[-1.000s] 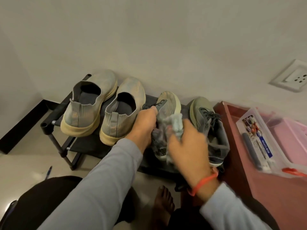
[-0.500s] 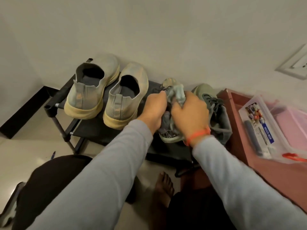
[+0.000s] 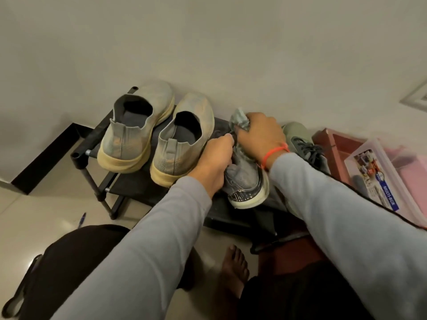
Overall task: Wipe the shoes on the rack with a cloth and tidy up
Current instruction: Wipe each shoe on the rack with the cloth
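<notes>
- Your left hand grips the collar side of the grey lace-up sneaker, fingers curled round it, and steadies it on the rack.
- Your right hand is clamped on the bunched cloth and presses it at the toe end of that sneaker, at 12 o'clock from its heel; the toe itself is hidden under hand and cloth.
- The sneaker sits heel toward you near the middle of the rack, its heel counter and pale sole edge facing the camera.
- Its mate, the second lace-up sneaker, lies just beside it at 3 o'clock, partly hidden by your right sleeve.
- At 9 o'clock from your hands stand the two slip-on shoes, side by side, heels toward you; orange-brown marks show on their knit uppers, so they appear not yet wiped, though this is a judgement only.
- Judged progress: one shoe of four is being wiped; whether the second sneaker is done cannot be told.
- Left, as it seems: the slip-on pair, possibly the mate, then tidying. A pen lies on the floor at 8 o'clock from the rack; a clear plastic box stands at 3 o'clock.
</notes>
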